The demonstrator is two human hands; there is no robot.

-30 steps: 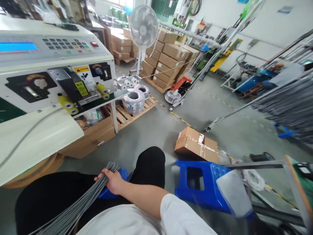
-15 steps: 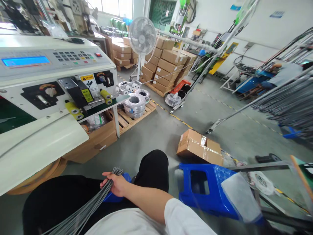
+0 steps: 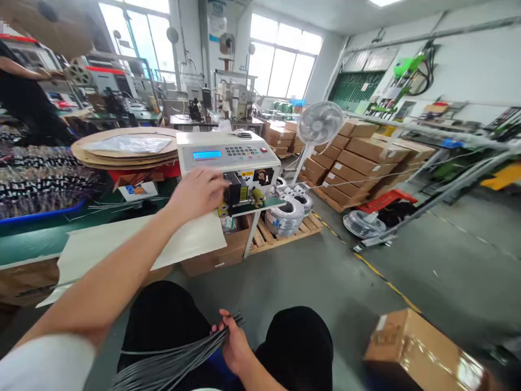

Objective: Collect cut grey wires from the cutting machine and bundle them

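My left hand (image 3: 198,191) is raised at the front left of the white machine (image 3: 228,152), its fingertips by the black block (image 3: 236,189). Its fingers are blurred, and whether they hold anything cannot be made out. Low in the view, over my lap, my right hand (image 3: 235,343) is closed round a bundle of thin grey wires (image 3: 175,361). The wires' short ends stick out above the fist, and their long part fans out to the lower left.
A cream sheet (image 3: 191,241) slopes from the machine's front. Wire coils (image 3: 285,216) sit on a pallet to the right. A cardboard box (image 3: 423,347) is at lower right, a fan (image 3: 320,124) behind. At upper left a person (image 3: 24,92) stands by a bench.
The view has swung left and up. My left hand has come into view at the machine. My right hand still holds the wires over my lap. The blue stool has left the view.
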